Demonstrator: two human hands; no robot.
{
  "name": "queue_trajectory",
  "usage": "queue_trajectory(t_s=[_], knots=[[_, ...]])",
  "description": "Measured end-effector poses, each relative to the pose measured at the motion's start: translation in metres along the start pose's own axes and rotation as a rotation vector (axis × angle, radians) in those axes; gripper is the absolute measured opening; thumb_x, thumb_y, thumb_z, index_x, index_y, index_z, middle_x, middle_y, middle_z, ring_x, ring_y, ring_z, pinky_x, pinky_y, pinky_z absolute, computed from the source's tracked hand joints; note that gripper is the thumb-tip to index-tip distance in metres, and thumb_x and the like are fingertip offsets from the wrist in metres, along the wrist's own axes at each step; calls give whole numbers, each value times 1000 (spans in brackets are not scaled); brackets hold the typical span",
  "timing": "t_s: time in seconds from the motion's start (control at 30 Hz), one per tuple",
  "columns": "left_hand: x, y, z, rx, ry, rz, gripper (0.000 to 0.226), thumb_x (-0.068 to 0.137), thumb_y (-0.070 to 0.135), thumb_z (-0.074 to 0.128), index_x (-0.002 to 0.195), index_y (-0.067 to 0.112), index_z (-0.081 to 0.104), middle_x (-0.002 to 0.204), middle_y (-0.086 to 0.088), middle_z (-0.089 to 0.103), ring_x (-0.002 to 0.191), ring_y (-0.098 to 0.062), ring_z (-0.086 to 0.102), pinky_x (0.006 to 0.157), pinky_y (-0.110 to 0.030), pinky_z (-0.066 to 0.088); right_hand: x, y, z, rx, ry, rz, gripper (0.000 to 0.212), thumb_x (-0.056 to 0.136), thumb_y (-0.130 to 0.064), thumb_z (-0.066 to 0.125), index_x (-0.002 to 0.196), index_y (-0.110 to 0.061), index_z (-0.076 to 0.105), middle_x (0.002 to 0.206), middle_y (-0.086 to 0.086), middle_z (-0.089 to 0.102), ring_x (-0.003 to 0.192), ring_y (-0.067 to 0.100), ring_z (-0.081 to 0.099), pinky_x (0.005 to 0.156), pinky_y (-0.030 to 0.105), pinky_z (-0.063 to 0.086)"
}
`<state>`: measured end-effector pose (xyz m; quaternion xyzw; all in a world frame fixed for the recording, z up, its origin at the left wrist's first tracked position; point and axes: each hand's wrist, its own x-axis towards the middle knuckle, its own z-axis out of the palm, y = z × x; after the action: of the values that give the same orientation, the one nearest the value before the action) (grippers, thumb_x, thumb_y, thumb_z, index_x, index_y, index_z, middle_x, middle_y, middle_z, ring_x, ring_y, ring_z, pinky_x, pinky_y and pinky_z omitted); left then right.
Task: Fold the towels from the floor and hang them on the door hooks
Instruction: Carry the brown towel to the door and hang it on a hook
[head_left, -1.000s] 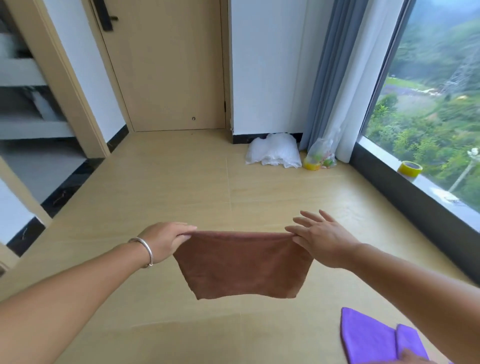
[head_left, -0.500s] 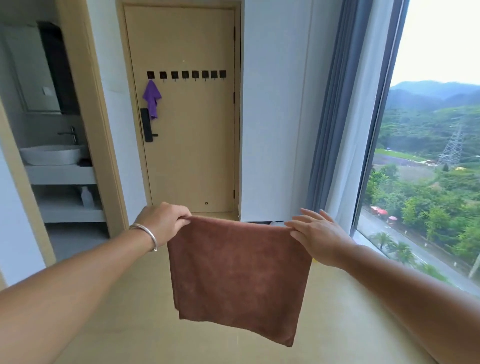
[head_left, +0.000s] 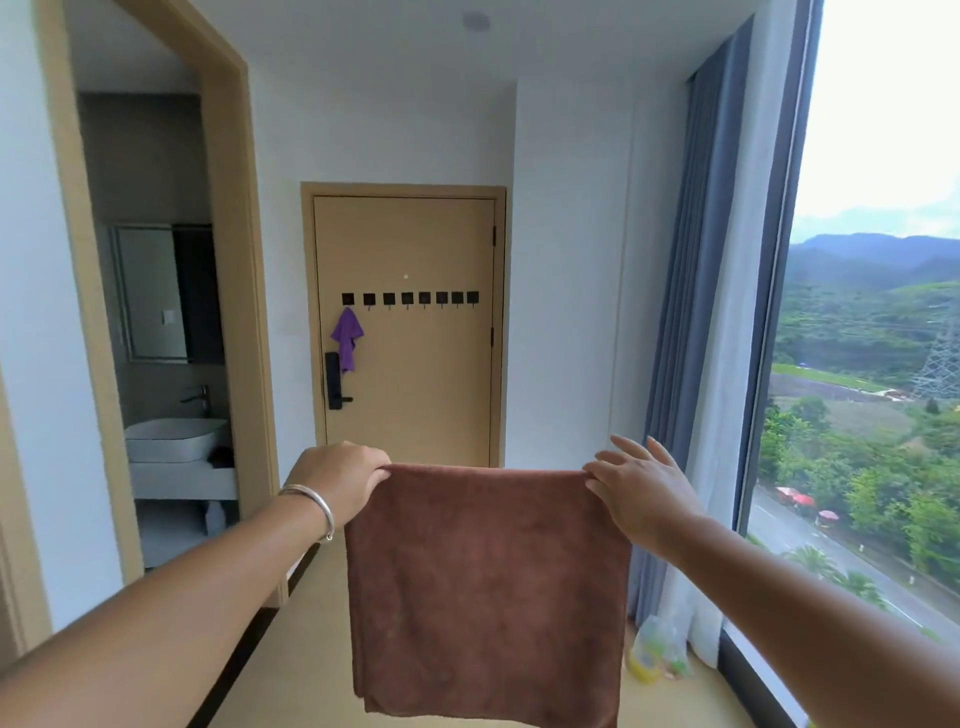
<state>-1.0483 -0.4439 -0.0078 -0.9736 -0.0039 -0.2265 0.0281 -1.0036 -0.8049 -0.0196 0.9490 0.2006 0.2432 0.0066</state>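
Note:
A brown towel (head_left: 485, 592) hangs folded in front of me, held up by its top edge. My left hand (head_left: 340, 480) grips the top left corner with curled fingers. My right hand (head_left: 639, 486) pinches the top right corner with thumb and forefinger, the other fingers spread straight. Straight ahead is a tan door (head_left: 415, 374) with a row of several black hooks (head_left: 408, 299). A purple towel (head_left: 346, 338) hangs from the leftmost hook.
An open doorway on the left shows a bathroom with a white basin (head_left: 174, 439). On the right are grey and white curtains (head_left: 711, 322) and a floor-to-ceiling window (head_left: 872, 364). A plastic bag (head_left: 657, 649) sits on the floor by the curtain.
My view has risen from the floor to the door. The brown towel has been lifted higher and now hangs at full length between both hands.

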Motion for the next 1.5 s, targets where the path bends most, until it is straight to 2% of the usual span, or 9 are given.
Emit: queue_trajectory(t_s=[0.17, 0.3, 0.37, 0.5, 0.6, 0.83, 1.13, 1.5], knots=[[14, -9, -88, 81, 57, -1, 31, 99, 33, 38, 92, 27, 68, 91, 9, 68, 85, -17, 61, 83, -35, 49, 28, -12, -72, -22, 57, 12, 36, 103, -40, 28, 124, -38, 56, 136, -13, 52, 145, 17, 19, 118, 45, 9], [4, -21, -129, 151, 123, -14, 32, 100, 30, 38, 93, 26, 68, 92, 10, 68, 88, -14, 60, 96, -32, 36, 35, -25, -109, -66, 114, -15, 33, 102, -36, 33, 128, -38, 54, 138, -11, 50, 145, 18, 19, 117, 46, 11], [-4, -25, -143, 163, 148, -22, 31, 101, 27, 37, 98, 26, 68, 99, 10, 67, 99, -13, 58, 103, -35, 28, 36, -31, -121, -85, 147, -28, 33, 102, -36, 34, 128, -38, 53, 138, -12, 50, 145, 18, 20, 117, 45, 11], [-22, -38, -160, 267, 192, -12, 33, 103, 27, 35, 117, 28, 64, 129, 12, 57, 130, -9, 39, 110, -37, 19, 37, -48, -137, -87, 183, -40, 34, 102, -36, 31, 130, -38, 51, 139, -13, 49, 146, 17, 18, 118, 45, 11], [-32, -54, -166, 262, 200, -17, 33, 103, 29, 36, 123, 31, 62, 147, 9, 43, 142, -10, 25, 115, -37, 13, 39, -65, -142, -73, 187, -53, 36, 103, -37, 30, 132, -37, 50, 141, -12, 48, 146, 17, 16, 118, 46, 9], [-52, -103, -163, 241, 180, -41, 33, 103, 29, 36, 123, 35, 62, 150, 10, 38, 144, -12, 22, 119, -43, 10, 46, -114, -132, -13, 162, -74, 40, 102, -42, 24, 128, -35, 54, 144, -8, 46, 147, 16, 15, 119, 46, 5], [-50, -151, -136, 239, 149, -52, 35, 104, 32, 33, 127, 38, 58, 151, 10, 37, 144, -12, 23, 119, -40, 9, 68, -153, -106, 19, 101, -96, 41, 103, -42, 23, 127, -35, 55, 140, -8, 49, 146, 16, 15, 119, 45, 5], [18, -196, -65, 278, 95, -96, 36, 104, 32, 31, 130, 36, 57, 151, 13, 35, 144, -9, 21, 118, -41, 7, 163, -157, -33, 7, 82, -175, 42, 103, -43, 22, 124, -34, 57, 142, -6, 48, 147, 18, 12, 119, 45, 3]])
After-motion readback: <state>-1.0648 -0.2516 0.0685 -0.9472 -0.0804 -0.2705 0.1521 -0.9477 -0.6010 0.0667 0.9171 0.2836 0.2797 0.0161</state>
